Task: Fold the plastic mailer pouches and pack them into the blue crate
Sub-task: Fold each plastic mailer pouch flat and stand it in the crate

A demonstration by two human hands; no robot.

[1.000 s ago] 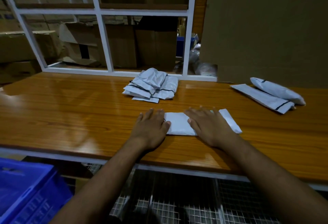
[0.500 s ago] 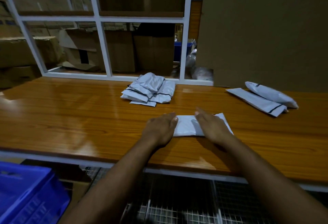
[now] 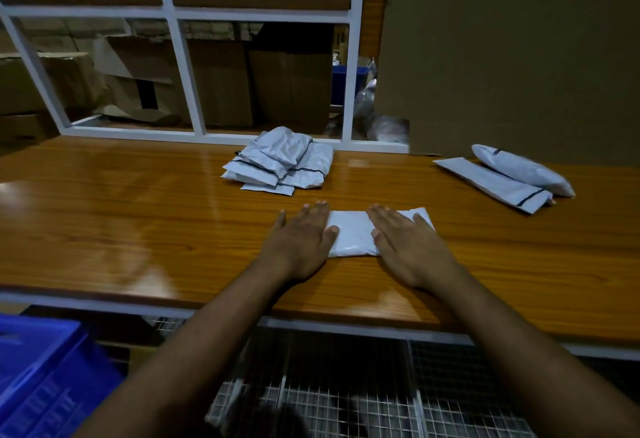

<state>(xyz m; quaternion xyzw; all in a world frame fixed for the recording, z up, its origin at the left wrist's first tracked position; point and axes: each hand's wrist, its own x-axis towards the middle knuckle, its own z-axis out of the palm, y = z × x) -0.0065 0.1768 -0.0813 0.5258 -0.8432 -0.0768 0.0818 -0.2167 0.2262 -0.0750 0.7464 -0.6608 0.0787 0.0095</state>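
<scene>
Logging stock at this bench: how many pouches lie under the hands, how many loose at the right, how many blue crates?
Pouch under the hands: 1
Loose pouches at right: 2
Blue crates: 2, near, far
Total: 5
The central heap overlaps too much to count.

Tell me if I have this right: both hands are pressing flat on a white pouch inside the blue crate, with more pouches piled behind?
Not quite. The head view shows the left hand and right hand pressing the white pouch flat on the wooden table, not inside the blue crate, which sits lower left below the table edge. More pouches are indeed piled behind.
</scene>
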